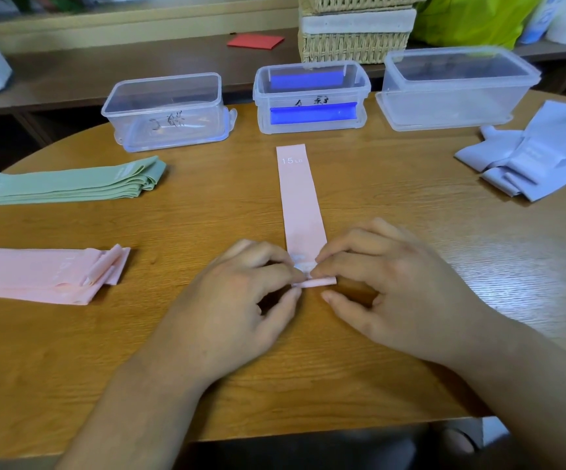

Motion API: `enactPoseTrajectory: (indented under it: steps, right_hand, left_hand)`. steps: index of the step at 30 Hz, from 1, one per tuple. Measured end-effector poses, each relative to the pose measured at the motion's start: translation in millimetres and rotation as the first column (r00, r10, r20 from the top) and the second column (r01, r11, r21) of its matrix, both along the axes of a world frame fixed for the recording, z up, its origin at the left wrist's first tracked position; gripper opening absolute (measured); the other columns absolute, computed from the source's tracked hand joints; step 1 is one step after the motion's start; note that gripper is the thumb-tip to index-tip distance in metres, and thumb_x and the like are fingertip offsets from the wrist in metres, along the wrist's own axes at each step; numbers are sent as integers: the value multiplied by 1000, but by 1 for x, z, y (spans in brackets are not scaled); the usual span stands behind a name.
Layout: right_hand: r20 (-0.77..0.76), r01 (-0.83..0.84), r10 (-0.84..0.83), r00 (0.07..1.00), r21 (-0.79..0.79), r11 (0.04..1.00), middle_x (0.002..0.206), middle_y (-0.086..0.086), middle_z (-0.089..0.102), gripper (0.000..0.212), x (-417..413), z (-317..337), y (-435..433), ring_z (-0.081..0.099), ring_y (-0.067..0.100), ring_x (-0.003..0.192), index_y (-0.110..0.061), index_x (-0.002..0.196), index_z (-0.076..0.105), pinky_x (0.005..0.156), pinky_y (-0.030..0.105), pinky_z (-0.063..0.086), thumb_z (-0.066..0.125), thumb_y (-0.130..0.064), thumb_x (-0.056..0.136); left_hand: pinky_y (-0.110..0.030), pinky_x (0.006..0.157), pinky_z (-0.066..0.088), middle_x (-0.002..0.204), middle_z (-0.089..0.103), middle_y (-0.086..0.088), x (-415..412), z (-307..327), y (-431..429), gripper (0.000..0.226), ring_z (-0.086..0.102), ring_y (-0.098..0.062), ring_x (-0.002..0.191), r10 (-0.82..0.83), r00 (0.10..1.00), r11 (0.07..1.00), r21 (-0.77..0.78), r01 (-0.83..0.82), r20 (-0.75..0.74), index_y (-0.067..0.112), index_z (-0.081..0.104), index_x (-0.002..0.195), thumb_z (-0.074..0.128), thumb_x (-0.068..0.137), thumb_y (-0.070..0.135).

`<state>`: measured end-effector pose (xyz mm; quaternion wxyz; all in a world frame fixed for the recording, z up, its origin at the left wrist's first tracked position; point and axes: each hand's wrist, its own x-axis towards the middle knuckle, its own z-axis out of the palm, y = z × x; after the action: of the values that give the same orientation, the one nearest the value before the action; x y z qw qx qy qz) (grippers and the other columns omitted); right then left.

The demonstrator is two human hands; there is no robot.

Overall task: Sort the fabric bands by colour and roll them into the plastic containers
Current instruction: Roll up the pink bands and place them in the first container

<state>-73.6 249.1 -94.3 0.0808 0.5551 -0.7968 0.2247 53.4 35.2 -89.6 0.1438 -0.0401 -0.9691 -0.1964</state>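
A pink band [298, 195] marked "15 LB" lies stretched away from me on the wooden table [410, 249]. Its near end is curled into a small roll. My left hand [240, 300] and my right hand [393, 286] pinch that rolled end between fingertips and thumbs. A stack of pink bands [37, 274] lies at the left, a stack of green bands [67, 184] beyond it, and a loose heap of lilac bands [539, 157] at the right. Three clear plastic containers stand at the back: the left container [166, 110], the middle container [310, 96] with blue clips, and the right container [454, 86].
Behind the table runs a low shelf with a wicker basket [352, 32], a red card [256, 40] and a green bag [471, 18]. The table's rounded front edge is close to my body.
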Motion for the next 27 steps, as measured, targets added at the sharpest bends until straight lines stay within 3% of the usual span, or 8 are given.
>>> enactPoseTrajectory:
  steps: [3, 10, 15, 20, 27]
  right_hand:
    - [-13, -31, 31, 999, -2, 1000, 111, -19, 67, 17, 2, -2, 0, 57, 9, 107, -33, 110, 79, 86, 41, 51, 67, -34, 97]
    - [-27, 35, -34, 999, 20, 999, 113, -22, 68, 23, 1, -4, -2, 58, 9, 106, -37, 115, 77, 89, 39, 49, 62, -37, 98]
    - [-17, 59, -59, 998, 26, 998, 113, -21, 68, 24, 1, -6, -3, 59, 10, 105, -35, 116, 76, 91, 38, 49, 60, -37, 99]
    - [-11, 53, -53, 999, 24, 998, 113, -21, 67, 21, 2, -5, -4, 59, 10, 105, -36, 113, 76, 89, 41, 49, 60, -35, 99]
    - [-9, 92, -92, 996, 18, 996, 112, -22, 68, 23, 2, -6, -4, 59, 10, 104, -37, 113, 77, 88, 40, 48, 58, -37, 100]
  left_hand:
    - [-29, 96, 50, 117, 65, 17, 0, 0, 0, 27, 57, -6, 115, 4, 1000, 1000, -6, -4, -2, 31, 79, 118, 60, 101, 39]
    - [-25, 98, 46, 121, 65, 18, -1, 1, 0, 27, 56, -6, 115, 32, 999, 999, -29, -32, 20, 29, 76, 124, 59, 104, 35]
    - [-31, 104, 46, 132, 61, 19, 0, 5, 2, 32, 53, -6, 127, 14, 999, 1000, -12, -14, 36, 29, 63, 134, 59, 103, 22]
    - [-32, 114, 35, 141, 55, 27, -3, 2, 4, 38, 43, 2, 138, 50, 991, 996, -84, -40, 120, 40, 53, 140, 49, 105, 27]
    - [-29, 109, 36, 130, 62, 25, -3, 0, 3, 35, 48, 1, 130, 111, 986, 994, -24, -108, 126, 39, 57, 132, 56, 102, 22]
